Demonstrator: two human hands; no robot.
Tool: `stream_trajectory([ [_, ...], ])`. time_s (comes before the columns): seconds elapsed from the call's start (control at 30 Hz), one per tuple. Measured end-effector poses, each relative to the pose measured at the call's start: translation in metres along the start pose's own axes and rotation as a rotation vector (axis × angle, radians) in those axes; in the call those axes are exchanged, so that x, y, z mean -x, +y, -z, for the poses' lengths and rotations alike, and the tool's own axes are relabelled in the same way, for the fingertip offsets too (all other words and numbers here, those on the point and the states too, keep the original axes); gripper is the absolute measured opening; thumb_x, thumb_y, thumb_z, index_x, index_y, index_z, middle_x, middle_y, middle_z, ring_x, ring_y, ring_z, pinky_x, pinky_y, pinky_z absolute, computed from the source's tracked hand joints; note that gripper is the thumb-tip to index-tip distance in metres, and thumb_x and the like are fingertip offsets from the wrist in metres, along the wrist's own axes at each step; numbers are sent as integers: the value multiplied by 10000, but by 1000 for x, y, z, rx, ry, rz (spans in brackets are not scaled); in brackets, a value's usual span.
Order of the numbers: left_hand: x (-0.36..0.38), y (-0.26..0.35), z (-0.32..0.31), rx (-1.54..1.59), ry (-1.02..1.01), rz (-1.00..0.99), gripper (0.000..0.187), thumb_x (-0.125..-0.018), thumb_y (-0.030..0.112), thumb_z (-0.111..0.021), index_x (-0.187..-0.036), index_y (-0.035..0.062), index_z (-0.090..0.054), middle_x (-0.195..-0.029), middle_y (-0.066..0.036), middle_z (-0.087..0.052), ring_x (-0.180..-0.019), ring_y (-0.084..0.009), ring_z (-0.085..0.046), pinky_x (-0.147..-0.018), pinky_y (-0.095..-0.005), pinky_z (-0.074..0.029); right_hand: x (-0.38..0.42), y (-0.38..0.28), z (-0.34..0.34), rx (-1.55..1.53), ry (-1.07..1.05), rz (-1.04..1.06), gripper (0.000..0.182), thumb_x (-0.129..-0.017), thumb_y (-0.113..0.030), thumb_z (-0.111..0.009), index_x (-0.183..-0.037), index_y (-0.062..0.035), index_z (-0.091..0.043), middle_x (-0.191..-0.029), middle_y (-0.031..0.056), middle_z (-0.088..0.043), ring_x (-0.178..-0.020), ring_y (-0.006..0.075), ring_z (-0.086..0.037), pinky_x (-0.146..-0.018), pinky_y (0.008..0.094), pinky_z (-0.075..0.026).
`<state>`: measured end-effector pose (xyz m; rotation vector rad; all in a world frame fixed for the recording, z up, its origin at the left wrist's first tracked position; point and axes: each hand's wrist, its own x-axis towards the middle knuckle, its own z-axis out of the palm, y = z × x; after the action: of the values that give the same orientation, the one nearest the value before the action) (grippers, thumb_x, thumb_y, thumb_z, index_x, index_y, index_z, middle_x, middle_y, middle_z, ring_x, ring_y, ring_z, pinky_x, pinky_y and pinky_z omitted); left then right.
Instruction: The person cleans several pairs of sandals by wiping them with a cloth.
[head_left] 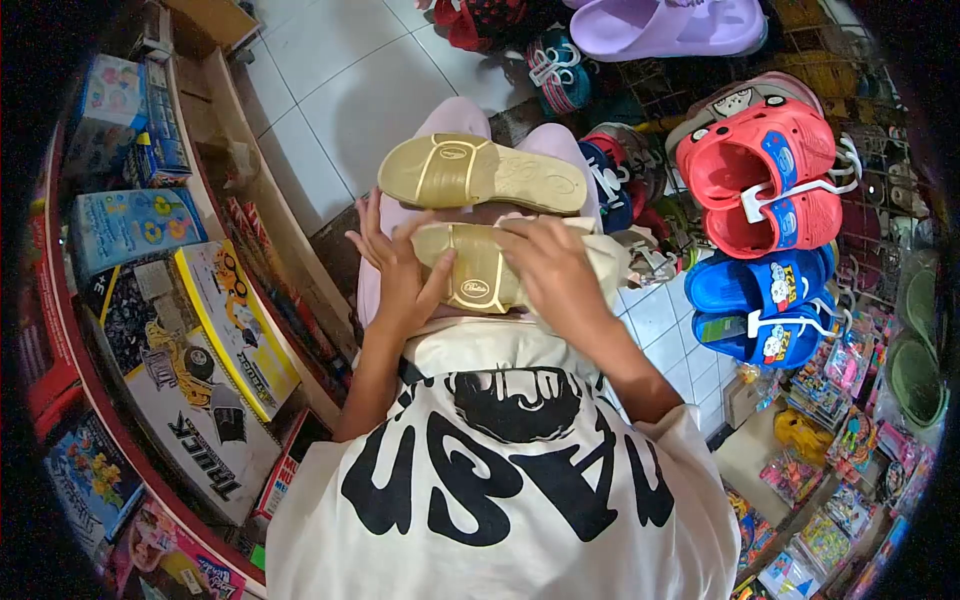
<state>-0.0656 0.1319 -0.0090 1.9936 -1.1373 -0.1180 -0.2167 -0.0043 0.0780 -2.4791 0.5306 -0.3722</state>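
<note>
A gold slide sandal (477,262) with a cream-trimmed strap and an oval label lies across my lap. My left hand (400,268) grips its toe end, thumb near the strap. Over the strap's other side and the heel part, my right hand (555,272) is bent with fingers closed on a crumpled cream cloth (603,262), which hides the heel. The fingertips are slightly blurred. Just beyond, the matching gold sandal (455,170) rests on my pink-clad legs (462,117), sole down, strap up, touched by neither hand.
Boxed toys (190,400) fill the shelf on the left. To the right hang red clogs (765,175), blue children's sandals (765,310) and lilac slides (665,28) on a wire rack. Small packaged items (830,480) lie lower right. White floor tiles (330,60) show ahead.
</note>
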Motion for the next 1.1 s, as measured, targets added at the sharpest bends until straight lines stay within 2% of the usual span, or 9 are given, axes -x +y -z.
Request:
stream_trajectory([
  [0.1,-5,8,11,-103,-184,-185,292,-781,270,-712,-1063,219,-659,-1249,-34,-539,-1261,-283,-390,-1069,-554,-67,4,-1,-3,-3,71,26,333,-767,-2,-599,-1098,-24,-620,-1089,102,-610,-1020,300,-538,-908,403,-419],
  [0.2,-27,23,10,11,-205,-105,120,-777,194,-698,-892,226,-708,-1009,85,-633,-1045,-194,-507,-999,-482,-181,10,-8,13,-79,108,45,339,-773,-40,-573,-1109,-27,-614,-1135,84,-605,-1067,268,-525,-919,391,-404],
  [0.3,-45,30,9,-67,-244,-101,146,-747,197,-714,-889,221,-690,-964,63,-622,-987,-211,-503,-931,-456,-229,17,-23,7,-13,-18,207,330,-768,-43,-597,-1095,-47,-638,-1120,94,-621,-1036,267,-558,-894,375,-425],
  [0.43,-44,30,-1,-55,-220,-70,178,-707,189,-730,-877,209,-683,-900,32,-591,-942,-240,-494,-892,-444,-253,40,-11,-19,110,-260,194,390,-814,-113,-499,-1191,-68,-586,-1270,60,-556,-1140,244,-512,-943,379,-387],
  [0.6,-36,27,-6,-75,-176,-115,196,-713,183,-726,-903,200,-684,-912,-1,-588,-941,-246,-490,-902,-440,-254,60,1,6,96,-395,210,362,-781,-99,-556,-1135,-62,-626,-1180,51,-606,-1111,238,-524,-931,359,-387],
  [0.7,-37,26,1,-53,-199,-139,187,-744,198,-715,-927,184,-682,-914,-12,-583,-961,-240,-490,-927,-440,-241,64,7,27,64,-347,88,316,-774,-82,-594,-1085,-62,-647,-1100,80,-628,-1065,247,-543,-909,362,-399],
  [0.87,-38,29,20,15,-273,-140,209,-768,286,-718,-940,174,-679,-905,-13,-564,-974,-225,-495,-967,-438,-214,42,19,34,-110,64,-161,230,-804,-36,-619,-1031,-8,-637,-1053,126,-624,-1012,315,-557,-888,417,-433],
  [0.97,-38,31,17,-15,-236,-162,233,-748,327,-736,-907,170,-674,-880,-20,-545,-967,-226,-497,-969,-443,-224,32,27,-20,-323,61,-82,231,-782,-18,-616,-1011,-15,-645,-1063,133,-618,-1037,315,-552,-911,415,-426],
  [1.1,-34,22,-1,-127,-131,-204,257,-711,347,-762,-844,153,-657,-848,-32,-522,-963,-233,-496,-965,-466,-249,34,23,-29,-135,-119,46,235,-730,5,-595,-953,-30,-660,-1071,104,-632,-1066,284,-544,-957,402,-398],
])
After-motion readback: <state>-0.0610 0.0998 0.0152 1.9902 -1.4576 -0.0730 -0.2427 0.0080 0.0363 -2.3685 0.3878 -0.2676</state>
